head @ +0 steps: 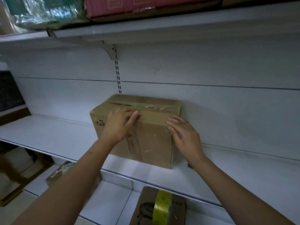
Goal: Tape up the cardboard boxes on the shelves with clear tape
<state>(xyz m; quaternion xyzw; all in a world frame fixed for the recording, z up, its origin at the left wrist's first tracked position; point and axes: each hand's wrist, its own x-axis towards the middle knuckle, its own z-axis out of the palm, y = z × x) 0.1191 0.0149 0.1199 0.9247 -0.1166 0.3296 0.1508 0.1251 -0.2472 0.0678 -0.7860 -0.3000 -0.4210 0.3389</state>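
- Brown cardboard box (146, 127) sits on the white shelf (48, 132), close to the back wall.
- Shiny clear tape (142, 105) runs along the top of the box and down its front.
- Left hand (120, 124) lies on the box's top front edge, fingers straight and flat.
- Right hand (183, 133) rests on the right front corner of the box, fingers straight too.
- Yellowish roll of tape (162, 207) stands on another box (144, 208) on the shelf below.
- Up top sit a pink box (129, 5) and a green bag (45, 12).
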